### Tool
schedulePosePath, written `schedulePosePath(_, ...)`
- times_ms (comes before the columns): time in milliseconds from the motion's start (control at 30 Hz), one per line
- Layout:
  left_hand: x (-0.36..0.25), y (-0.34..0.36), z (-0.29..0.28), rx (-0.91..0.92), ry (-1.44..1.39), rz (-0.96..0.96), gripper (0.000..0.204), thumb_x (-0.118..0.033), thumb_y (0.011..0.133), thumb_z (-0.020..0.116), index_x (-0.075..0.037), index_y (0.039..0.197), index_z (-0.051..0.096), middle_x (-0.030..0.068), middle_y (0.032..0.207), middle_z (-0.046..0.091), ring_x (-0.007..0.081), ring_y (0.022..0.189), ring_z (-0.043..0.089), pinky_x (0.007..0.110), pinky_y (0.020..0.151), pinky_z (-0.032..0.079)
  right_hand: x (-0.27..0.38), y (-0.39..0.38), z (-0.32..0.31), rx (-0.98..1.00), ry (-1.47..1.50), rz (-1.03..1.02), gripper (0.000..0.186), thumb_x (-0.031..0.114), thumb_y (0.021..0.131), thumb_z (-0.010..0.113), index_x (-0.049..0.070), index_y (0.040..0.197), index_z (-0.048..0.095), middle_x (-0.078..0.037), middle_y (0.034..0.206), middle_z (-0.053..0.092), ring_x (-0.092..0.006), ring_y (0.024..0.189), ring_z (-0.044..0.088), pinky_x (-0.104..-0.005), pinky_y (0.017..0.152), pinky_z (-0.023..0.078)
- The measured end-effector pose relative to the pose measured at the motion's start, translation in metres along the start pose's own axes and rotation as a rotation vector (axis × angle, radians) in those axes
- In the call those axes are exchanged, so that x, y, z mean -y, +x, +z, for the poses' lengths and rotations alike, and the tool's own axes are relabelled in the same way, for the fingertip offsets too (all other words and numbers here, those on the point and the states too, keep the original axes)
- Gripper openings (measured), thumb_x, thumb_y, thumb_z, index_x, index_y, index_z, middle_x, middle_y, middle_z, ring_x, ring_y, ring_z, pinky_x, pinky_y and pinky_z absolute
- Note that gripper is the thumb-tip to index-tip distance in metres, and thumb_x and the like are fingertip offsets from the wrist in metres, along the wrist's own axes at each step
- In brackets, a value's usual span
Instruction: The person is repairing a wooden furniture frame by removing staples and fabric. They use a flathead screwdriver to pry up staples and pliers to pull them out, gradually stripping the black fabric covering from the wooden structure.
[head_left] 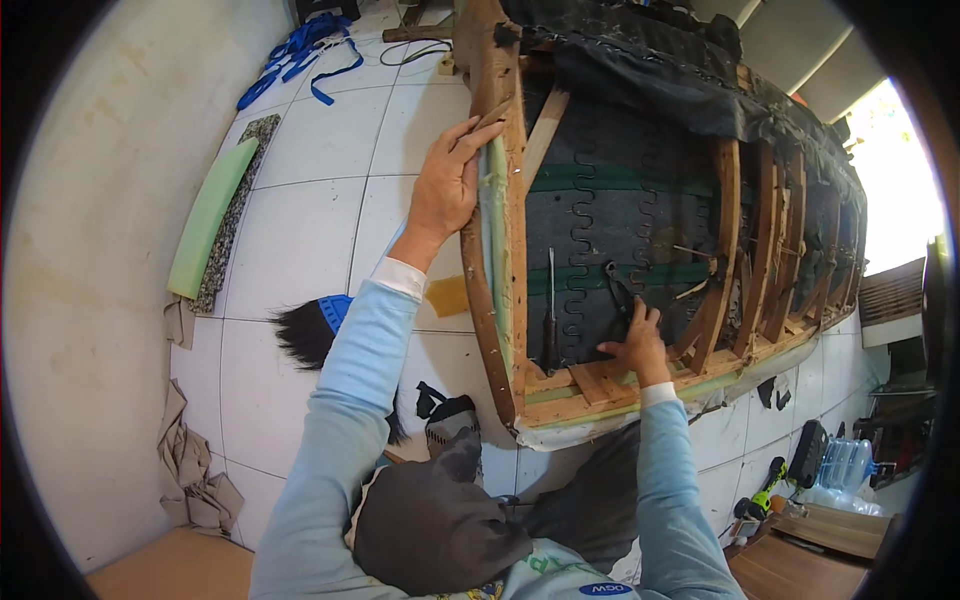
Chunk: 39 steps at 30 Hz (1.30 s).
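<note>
An upturned sofa frame (727, 230) lies before me, its wooden slats and zigzag springs (581, 225) bared. My left hand (446, 190) is closed on the brown upholstery fabric (484, 55) along the frame's left edge, its fingertips at the wooden rail. Inside the frame, on dark backing cloth, lie dark-handled pliers (617, 288) and a long screwdriver (550, 325). My right hand (638, 350) is by the pliers' handles, thumb and fingers apart. Whether its fingertips touch the handles I cannot tell.
Black lining (640, 85) drapes over the frame's far side. A broom head (310, 330), a yellow foam piece (447, 297) and a green foam strip (212, 215) lie to the left. Blue webbing (305, 45) is at the far left. Clear plastic bottles (845, 465) stand at the right.
</note>
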<state>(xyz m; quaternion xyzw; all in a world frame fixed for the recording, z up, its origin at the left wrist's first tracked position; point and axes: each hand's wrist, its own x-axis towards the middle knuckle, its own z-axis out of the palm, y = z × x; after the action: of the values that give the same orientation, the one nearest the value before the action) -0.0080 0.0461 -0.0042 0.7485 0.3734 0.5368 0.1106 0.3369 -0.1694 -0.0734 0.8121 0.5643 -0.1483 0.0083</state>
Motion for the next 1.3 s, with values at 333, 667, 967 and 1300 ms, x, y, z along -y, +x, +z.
schedulePosePath(333, -0.031, 0.017, -0.023, 0.139, 0.210, -0.015, 0.039, -0.013, 0.103, 0.064, -0.026, 0.139, 0.072, 0.0037, 0.133, 0.073, 0.0320, 0.114, 0.074, 0.044, 0.093, 0.062, -0.074, 0.045, 0.011, -0.116, -0.035, -0.116, 0.068, 0.036, 0.086, 0.087, 0.003, 0.136, 0.054, -0.024, 0.136, 0.064, -0.0458, 0.126, 0.066, -0.0571, 0.104, 0.056)
schedulePosePath(667, -0.057, 0.060, -0.024, 0.194, 0.422, -0.022, 0.031, -0.041, 0.099, 0.078, -0.016, 0.116, 0.076, 0.0071, 0.114, 0.069, 0.0310, 0.100, 0.073, 0.044, 0.081, 0.059, 0.016, 0.007, -0.135, -0.230, 0.587, -0.381, 0.031, 0.024, 0.098, 0.074, -0.005, 0.109, 0.072, -0.027, 0.086, 0.076, -0.0449, 0.082, 0.076, -0.0524, 0.078, 0.056)
schedulePosePath(967, -0.042, 0.040, 0.004, 0.025, 0.110, -0.183, 0.025, -0.029, 0.100, 0.079, -0.018, 0.122, 0.081, 0.0070, 0.129, 0.063, 0.0291, 0.103, 0.072, 0.041, 0.089, 0.059, 0.124, 0.035, -0.245, -0.503, -0.365, -0.646, 0.054, 0.013, 0.096, 0.074, 0.012, 0.150, 0.068, -0.021, 0.084, 0.075, -0.0416, 0.080, 0.075, -0.0537, 0.079, 0.061)
schedulePosePath(1300, -0.032, 0.036, -0.001, 0.027, -0.015, -0.219, 0.039, -0.034, 0.091, 0.086, -0.024, 0.129, 0.082, 0.0051, 0.132, 0.064, 0.0285, 0.119, 0.069, 0.042, 0.099, 0.059, 0.190, 0.038, -0.272, -0.729, -1.053, -0.711, 0.065, 0.010, 0.098, 0.068, 0.016, 0.162, 0.059, -0.012, 0.083, 0.077, -0.0313, 0.100, 0.072, -0.0417, 0.097, 0.051)
